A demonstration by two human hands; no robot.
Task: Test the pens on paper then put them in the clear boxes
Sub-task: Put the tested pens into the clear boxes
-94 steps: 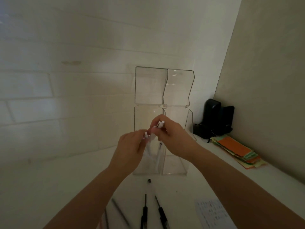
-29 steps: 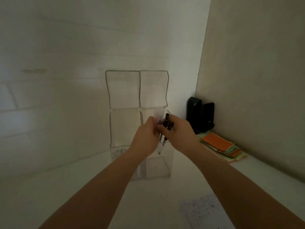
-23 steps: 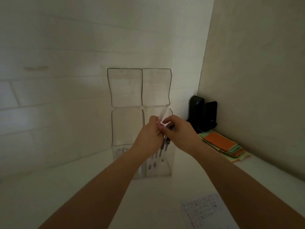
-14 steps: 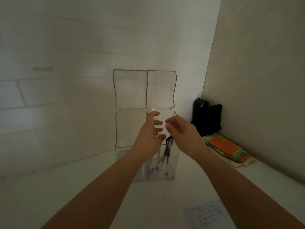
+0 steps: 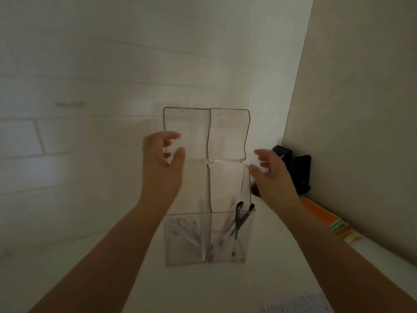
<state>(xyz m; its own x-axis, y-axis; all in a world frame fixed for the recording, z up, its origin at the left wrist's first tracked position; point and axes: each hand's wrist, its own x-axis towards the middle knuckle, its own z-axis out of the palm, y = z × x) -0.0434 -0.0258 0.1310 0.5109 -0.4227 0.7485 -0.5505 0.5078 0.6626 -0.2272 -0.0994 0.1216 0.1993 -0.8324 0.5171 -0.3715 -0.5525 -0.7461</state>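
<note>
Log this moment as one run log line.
left hand: open, by left lid | right hand: open, empty | pens: in right box | lids: up

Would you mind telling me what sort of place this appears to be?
Probably a home or office desk corner. A white desk meets a tiled wall, clear boxes hold pens, and coloured paper is stacked beside black devices.

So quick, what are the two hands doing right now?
Left hand: open, fingers loosely curled, holding nothing, at the left clear lid.
Right hand: open, empty, beside the right clear box.
</note>
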